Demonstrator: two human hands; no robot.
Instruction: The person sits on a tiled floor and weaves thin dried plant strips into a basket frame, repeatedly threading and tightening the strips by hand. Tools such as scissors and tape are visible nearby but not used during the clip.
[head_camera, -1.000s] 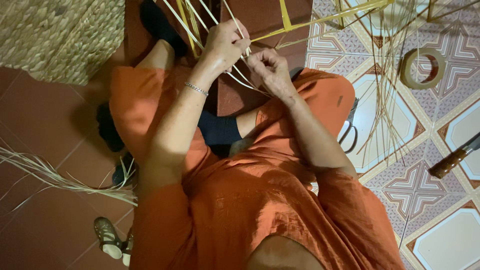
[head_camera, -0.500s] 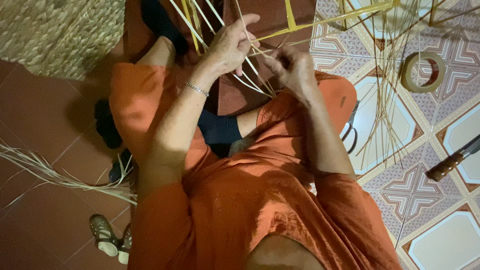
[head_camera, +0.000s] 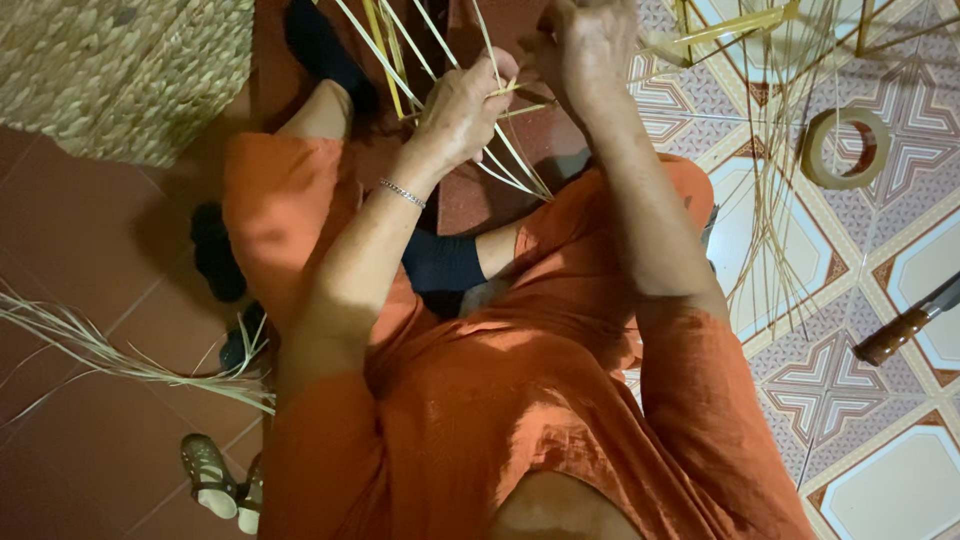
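floor: red-brown tiles (head_camera: 90, 250) on left, patterned pale tiles (head_camera: 880, 420) on right
person: seated, orange clothing (head_camera: 480, 400), dark socks, legs crossed under the work
woven mat (head_camera: 120, 70): far left corner, coarse straw-coloured weave
loose fibre bundle (head_camera: 110, 355): left, lying on red tiles, well apart from hands
strips (head_camera: 500, 150): thin, flat, pale yellow-green; fan out far centre above the lap, crossing each other, more trail off to far right
left hand (head_camera: 462, 105): fingers curled, pinching several strips, thin bracelet at wrist
right hand (head_camera: 590, 45): far centre, clenched on strips; exact finger grip partly cut off by frame edge
tape roll (head_camera: 845, 148): far right, flat on patterned tile
knife handle (head_camera: 905, 330): right edge, brown
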